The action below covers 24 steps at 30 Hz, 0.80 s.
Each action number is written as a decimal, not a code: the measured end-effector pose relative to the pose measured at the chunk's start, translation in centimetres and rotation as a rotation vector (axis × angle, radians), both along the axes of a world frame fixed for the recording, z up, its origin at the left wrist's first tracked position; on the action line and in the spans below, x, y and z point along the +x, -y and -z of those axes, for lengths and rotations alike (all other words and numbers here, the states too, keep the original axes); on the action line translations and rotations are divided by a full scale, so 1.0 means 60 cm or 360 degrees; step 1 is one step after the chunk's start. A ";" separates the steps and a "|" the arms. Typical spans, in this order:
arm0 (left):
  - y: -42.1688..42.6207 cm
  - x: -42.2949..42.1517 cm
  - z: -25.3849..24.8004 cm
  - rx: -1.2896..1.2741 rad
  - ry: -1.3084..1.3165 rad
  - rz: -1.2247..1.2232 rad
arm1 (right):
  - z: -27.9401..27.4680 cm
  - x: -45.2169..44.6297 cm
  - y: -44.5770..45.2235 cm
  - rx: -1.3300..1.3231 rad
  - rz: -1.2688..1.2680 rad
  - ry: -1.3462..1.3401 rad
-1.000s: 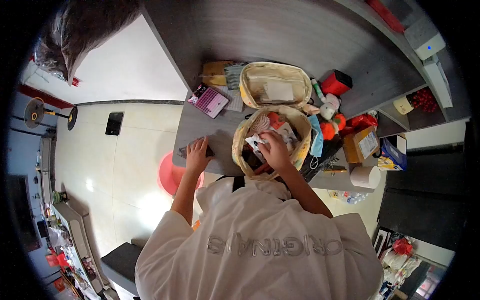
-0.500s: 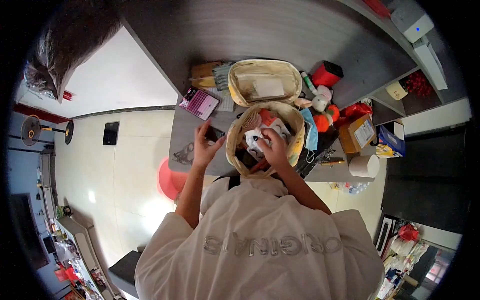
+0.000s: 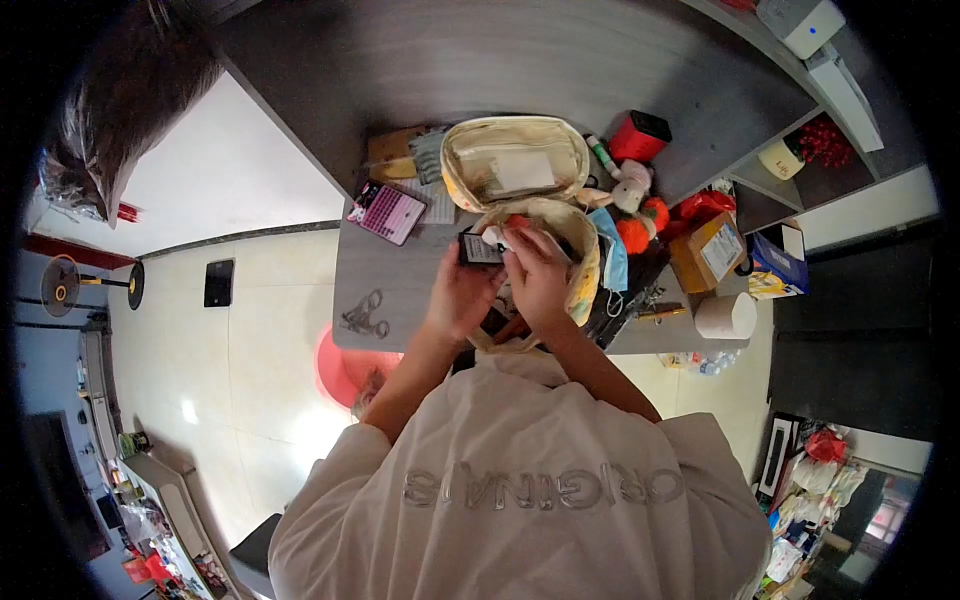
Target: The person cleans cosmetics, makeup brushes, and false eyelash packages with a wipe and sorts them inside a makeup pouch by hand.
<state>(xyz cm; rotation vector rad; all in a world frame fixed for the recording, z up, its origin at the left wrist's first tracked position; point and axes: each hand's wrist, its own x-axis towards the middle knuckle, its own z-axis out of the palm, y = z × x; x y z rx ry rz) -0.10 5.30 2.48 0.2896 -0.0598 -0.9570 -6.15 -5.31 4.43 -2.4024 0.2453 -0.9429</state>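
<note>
My left hand (image 3: 464, 292) grips a small black box (image 3: 481, 248) with pale print on its face, over the left rim of an open zip bag (image 3: 587, 280). Close beside it, my right hand (image 3: 537, 275) pinches a small white thing with dark spots (image 3: 494, 237), whose kind I cannot make out. It meets the box's upper edge from this view. The bag has a cream lining and a yellow-patterned outside, and its lid (image 3: 460, 190) is folded back. My hands hide most of what lies inside.
On the grey desk (image 3: 400, 275) are scissors (image 3: 365, 316), a pink-keyed calculator-like pad (image 3: 385, 212), a blue face mask (image 3: 613, 262), plush toys (image 3: 631, 190), a red box (image 3: 640, 136), a cardboard box (image 3: 707, 252) and a paper roll (image 3: 726, 317). A pink stool (image 3: 338, 365) stands below the desk's left end.
My left hand has taken the black box from the desk and moved right to the bag. My right hand has lifted the white thing up to meet it.
</note>
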 end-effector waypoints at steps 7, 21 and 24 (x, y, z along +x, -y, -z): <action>0.014 -0.018 -0.002 0.0098 -0.0074 0.0028 | -0.012 -0.002 -0.025 0.0165 -0.0321 0.0058; -0.001 -0.004 -0.003 0.0068 0.0025 0.0172 | -0.019 -0.035 0.034 -0.0264 -0.0522 -0.0036; 0.002 -0.010 0.006 0.0057 0.0045 0.0247 | -0.009 -0.032 0.026 -0.0180 -0.0274 -0.0020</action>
